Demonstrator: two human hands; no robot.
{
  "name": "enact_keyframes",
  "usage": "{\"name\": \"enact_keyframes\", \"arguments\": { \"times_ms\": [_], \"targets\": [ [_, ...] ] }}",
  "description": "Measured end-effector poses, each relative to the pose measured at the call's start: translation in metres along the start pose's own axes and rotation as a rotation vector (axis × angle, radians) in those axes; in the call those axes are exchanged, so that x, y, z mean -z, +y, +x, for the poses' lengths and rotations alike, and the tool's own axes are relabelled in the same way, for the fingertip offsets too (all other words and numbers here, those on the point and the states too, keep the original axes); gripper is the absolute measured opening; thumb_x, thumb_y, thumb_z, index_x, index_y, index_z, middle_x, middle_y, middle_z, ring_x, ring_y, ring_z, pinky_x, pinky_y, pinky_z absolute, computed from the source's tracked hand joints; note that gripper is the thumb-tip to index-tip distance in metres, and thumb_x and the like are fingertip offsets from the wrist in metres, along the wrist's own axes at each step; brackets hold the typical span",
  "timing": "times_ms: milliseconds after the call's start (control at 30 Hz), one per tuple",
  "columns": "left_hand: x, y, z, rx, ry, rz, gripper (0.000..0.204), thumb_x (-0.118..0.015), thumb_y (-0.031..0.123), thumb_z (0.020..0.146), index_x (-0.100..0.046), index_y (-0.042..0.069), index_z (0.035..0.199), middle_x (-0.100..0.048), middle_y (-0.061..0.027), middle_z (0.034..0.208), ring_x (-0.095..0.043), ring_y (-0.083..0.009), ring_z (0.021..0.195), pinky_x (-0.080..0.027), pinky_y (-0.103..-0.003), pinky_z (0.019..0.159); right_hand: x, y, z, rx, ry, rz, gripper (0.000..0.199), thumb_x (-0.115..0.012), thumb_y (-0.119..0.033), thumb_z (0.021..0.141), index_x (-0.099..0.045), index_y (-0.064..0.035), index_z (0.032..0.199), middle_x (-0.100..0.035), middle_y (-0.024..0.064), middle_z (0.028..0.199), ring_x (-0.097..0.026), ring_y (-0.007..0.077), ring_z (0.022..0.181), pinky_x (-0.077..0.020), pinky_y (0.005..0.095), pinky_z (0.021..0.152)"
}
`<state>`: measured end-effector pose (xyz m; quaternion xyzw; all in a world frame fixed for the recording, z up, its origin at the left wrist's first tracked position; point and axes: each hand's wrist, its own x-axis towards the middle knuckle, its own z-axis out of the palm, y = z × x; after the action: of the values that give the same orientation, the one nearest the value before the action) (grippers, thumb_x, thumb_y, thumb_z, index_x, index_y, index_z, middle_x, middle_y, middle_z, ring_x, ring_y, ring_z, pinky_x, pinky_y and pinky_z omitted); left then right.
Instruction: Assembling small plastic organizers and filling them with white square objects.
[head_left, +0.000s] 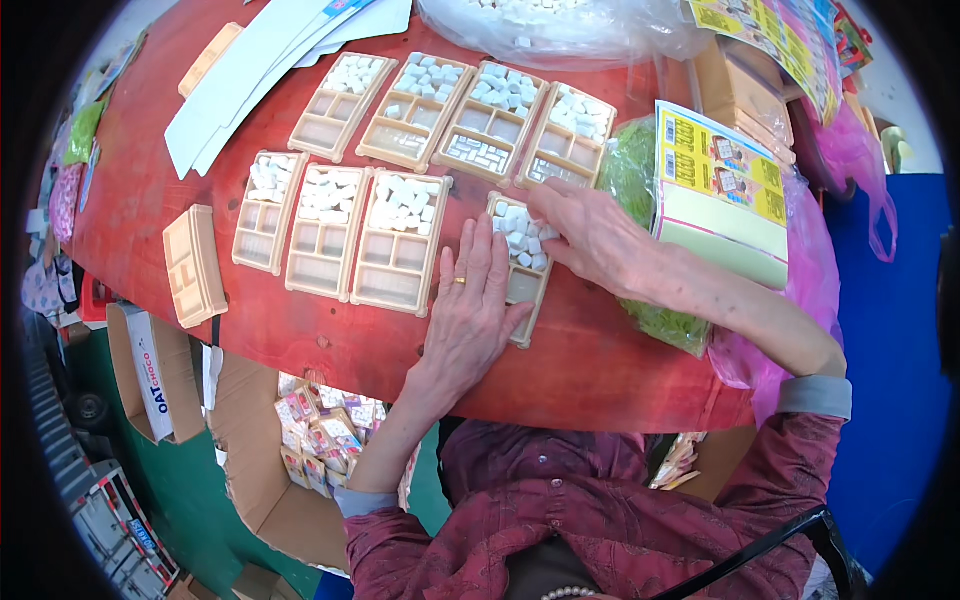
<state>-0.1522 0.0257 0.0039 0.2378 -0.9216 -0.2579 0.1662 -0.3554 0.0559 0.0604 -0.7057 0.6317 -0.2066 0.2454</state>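
Observation:
A beige compartment tray (521,287) lies before me on the red table, its far compartment filled with small white blocks (522,236). My left hand (466,305), with a ring on one finger, rests flat and open along the tray's left side. From the other side my right hand (610,245) reaches over the far right edge, fingers bent but apart, touching the blocks; its fingertips are partly hidden. Beside the left hand is another tray (392,285) with white blocks in its far compartment. Two similar trays lie left of it, with several more in a row behind.
At the left stands a stack of beige trays (192,265). White sheets (270,75) lie at the back left, and a clear bag of white blocks (560,30) at the back. Printed cards (720,180) rest on a green bag (628,165). Cardboard boxes (250,430) stand below the table's front edge.

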Motion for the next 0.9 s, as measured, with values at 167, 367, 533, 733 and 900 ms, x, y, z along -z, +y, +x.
{"name": "enact_keyframes", "arguments": {
  "times_ms": [167, 367, 533, 733, 900],
  "targets": [
    [0.003, 0.001, -0.001, -0.003, -0.034, 0.063, 0.078, -0.067, 0.028, 0.083, -0.031, -0.012, 0.139, -0.019, -0.0292, 0.151, -0.019, -0.0415, 0.142, -0.022, -0.053, 0.112, -0.001, 0.002, 0.001, -0.033, -0.010, 0.035, 0.052, -0.066, 0.006, 0.072, -0.049, -0.0011, 0.120, -0.056, 0.0177, 0.098, -0.058, 0.0360, 0.093, -0.0479, 0.0447, 0.078],
    [0.000, 0.001, -0.002, 0.002, -0.001, 0.016, 0.080, -0.066, 0.023, 0.084, -0.024, -0.007, 0.144, -0.019, -0.0245, 0.153, -0.020, -0.0395, 0.142, -0.021, -0.054, 0.112, -0.002, 0.005, 0.000, -0.025, -0.009, 0.061, 0.043, -0.065, 0.006, 0.072, -0.051, -0.0019, 0.113, -0.056, 0.0182, 0.097, -0.058, 0.0359, 0.091, -0.0482, 0.0435, 0.077],
    [0.001, 0.001, 0.002, -0.009, -0.016, 0.054, 0.081, -0.070, 0.023, 0.080, -0.029, -0.011, 0.140, -0.021, -0.0292, 0.150, -0.022, -0.0422, 0.141, -0.025, -0.054, 0.111, 0.001, 0.002, 0.002, 0.019, -0.024, -0.006, 0.017, -0.063, 0.003, 0.073, -0.055, 0.0025, 0.088, -0.059, 0.0177, 0.086, -0.059, 0.0362, 0.079, -0.0485, 0.0421, 0.068],
    [0.000, 0.000, 0.002, -0.006, -0.019, 0.061, 0.082, -0.070, 0.023, 0.080, -0.028, -0.011, 0.141, -0.021, -0.0287, 0.150, -0.022, -0.0421, 0.141, -0.025, -0.054, 0.111, 0.006, -0.004, 0.006, -0.127, 0.020, 0.157, 0.012, -0.064, -0.001, 0.073, -0.058, 0.0049, 0.082, -0.058, 0.0150, 0.070, -0.061, 0.0253, 0.068, -0.0481, 0.0363, 0.061],
    [0.000, -0.001, -0.002, 0.003, -0.022, 0.085, 0.082, -0.069, 0.025, 0.081, -0.027, -0.010, 0.142, -0.021, -0.0283, 0.151, -0.022, -0.0421, 0.141, -0.026, -0.054, 0.110, 0.023, 0.001, 0.023, -0.242, -0.101, 0.320, 0.011, -0.067, -0.006, 0.075, -0.063, 0.0015, 0.082, -0.061, 0.0063, 0.066, -0.059, 0.0108, 0.059, -0.0476, 0.0271, 0.054]
  ]
}}
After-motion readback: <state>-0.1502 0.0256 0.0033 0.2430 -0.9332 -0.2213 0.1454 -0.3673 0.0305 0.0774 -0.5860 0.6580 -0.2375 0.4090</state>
